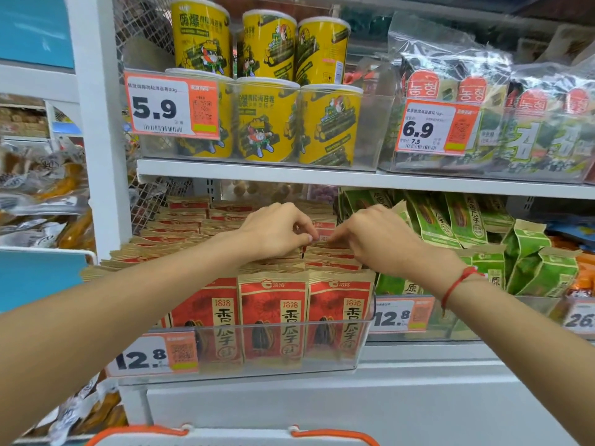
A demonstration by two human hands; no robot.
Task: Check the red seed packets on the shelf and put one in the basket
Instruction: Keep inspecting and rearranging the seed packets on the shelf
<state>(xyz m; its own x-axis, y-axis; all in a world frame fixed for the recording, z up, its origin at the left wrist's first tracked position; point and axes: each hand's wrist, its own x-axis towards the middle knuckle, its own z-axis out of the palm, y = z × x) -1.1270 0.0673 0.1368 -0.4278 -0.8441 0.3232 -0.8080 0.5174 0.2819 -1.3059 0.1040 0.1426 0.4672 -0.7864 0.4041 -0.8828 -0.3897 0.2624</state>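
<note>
Both hands, left hand [273, 231] & right hand [375, 239], fingers curled, are pinching tops of red seed packets [325, 239] mid-row; tugging w/ neighbours packed tight risks dragging extras out.

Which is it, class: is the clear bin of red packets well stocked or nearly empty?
Well stocked. Red packets stand upright in rows from the clear bin's front wall to the back, where both hands finger their tops.

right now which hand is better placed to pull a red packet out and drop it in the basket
Left, by a small margin. The left hand already pinches the top of a red seed packet deep in the row, while the right hand only parts the packets beside it. The basket sits below, centred, so neither hand gains there.
</note>
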